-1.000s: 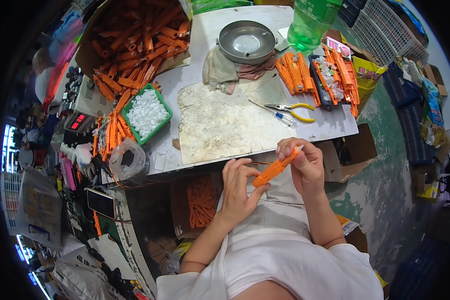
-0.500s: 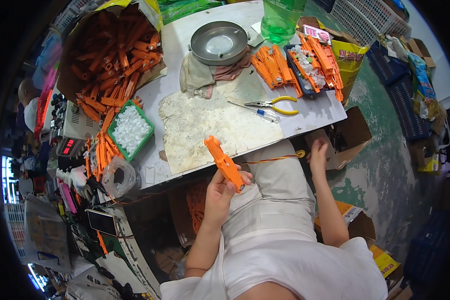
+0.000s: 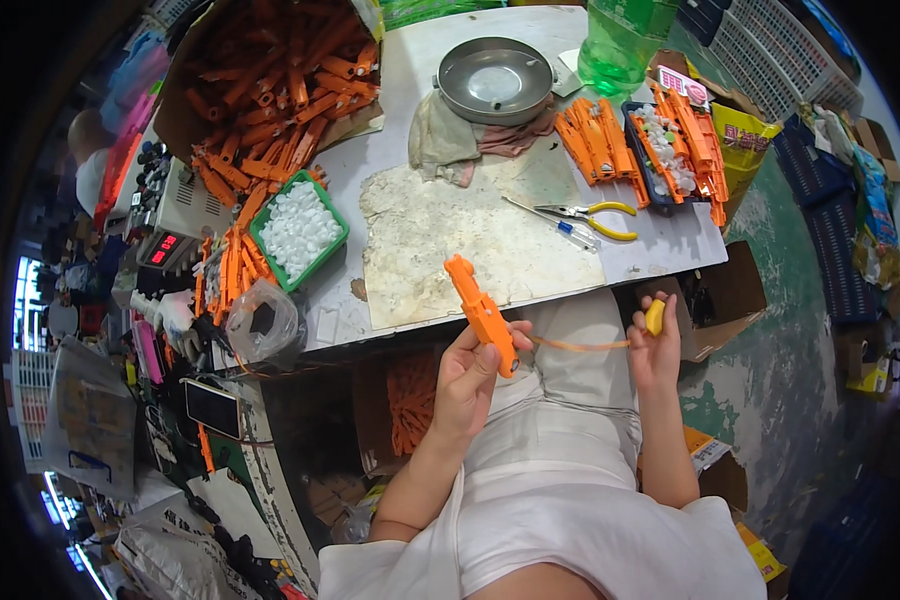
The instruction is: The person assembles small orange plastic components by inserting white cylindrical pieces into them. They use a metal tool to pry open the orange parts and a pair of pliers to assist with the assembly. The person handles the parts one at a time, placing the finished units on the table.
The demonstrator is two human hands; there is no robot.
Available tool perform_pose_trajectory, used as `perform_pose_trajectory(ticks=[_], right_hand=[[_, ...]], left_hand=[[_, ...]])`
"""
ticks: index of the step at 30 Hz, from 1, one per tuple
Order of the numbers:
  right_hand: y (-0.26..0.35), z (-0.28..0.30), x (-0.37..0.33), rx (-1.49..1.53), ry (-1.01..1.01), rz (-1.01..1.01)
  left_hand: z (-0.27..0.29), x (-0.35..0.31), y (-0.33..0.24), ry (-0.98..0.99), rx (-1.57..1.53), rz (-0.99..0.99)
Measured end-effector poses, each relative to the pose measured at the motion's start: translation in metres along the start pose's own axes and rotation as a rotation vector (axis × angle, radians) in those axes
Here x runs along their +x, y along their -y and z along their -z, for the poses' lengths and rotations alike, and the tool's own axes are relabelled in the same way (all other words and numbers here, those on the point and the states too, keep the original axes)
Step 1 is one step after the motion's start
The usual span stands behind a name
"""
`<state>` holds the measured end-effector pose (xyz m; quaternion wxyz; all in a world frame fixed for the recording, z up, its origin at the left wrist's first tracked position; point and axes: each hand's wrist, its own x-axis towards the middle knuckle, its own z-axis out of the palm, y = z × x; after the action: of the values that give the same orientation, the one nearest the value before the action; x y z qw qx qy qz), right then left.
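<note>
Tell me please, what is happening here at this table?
The person's left hand holds an orange piece in front of the table, above the lap. The right hand is out to the right, gripping a small yellow object. A thin cord runs between the hands; where its ends attach is unclear. On the table, the pliers and the green tray of white pieces are untouched.

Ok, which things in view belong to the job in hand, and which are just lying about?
Likely the job:
orange piece, in left hand
yellow piece, in right hand
thin cord between them
similar orange pieces, upper left

Apparently lying about:
round metal pan
pale cloth
green bottle
</note>
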<state>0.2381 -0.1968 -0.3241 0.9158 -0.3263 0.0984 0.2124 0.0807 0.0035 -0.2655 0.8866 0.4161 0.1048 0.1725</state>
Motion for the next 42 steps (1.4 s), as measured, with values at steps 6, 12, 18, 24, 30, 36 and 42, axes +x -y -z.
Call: perform_pose_trajectory(ticks=[6, 12, 18, 24, 30, 36, 42], right_hand=[[-0.018, -0.09, -0.049, -1.449, 0.603, 0.791], [-0.04, -0.118, -0.043, -1.636, 0.647, 0.856], [-0.049, -0.126, -0.03, -1.652, 0.649, 0.89], [-0.051, -0.132, -0.021, -1.669, 0.636, 0.945], [-0.049, -0.136, -0.009, -1.647, 0.673, 1.062], [-0.051, -0.14, -0.007, -1.6, 0.625, 1.041], [-0.054, -0.138, -0.006, -1.651, 0.661, 1.058]], left_hand=[[-0.014, 0.016, 0.006, -0.084, -0.008, -0.022], [-0.034, 0.028, -0.004, -0.237, 0.044, -0.083], [-0.031, 0.032, -0.003, -0.285, 0.11, -0.125], [-0.034, 0.043, -0.004, -0.358, 0.098, -0.194], [-0.03, 0.047, -0.009, -0.311, 0.171, -0.185], [-0.025, 0.05, -0.009, -0.321, 0.177, -0.204], [-0.026, 0.049, -0.014, -0.322, 0.177, -0.175]])
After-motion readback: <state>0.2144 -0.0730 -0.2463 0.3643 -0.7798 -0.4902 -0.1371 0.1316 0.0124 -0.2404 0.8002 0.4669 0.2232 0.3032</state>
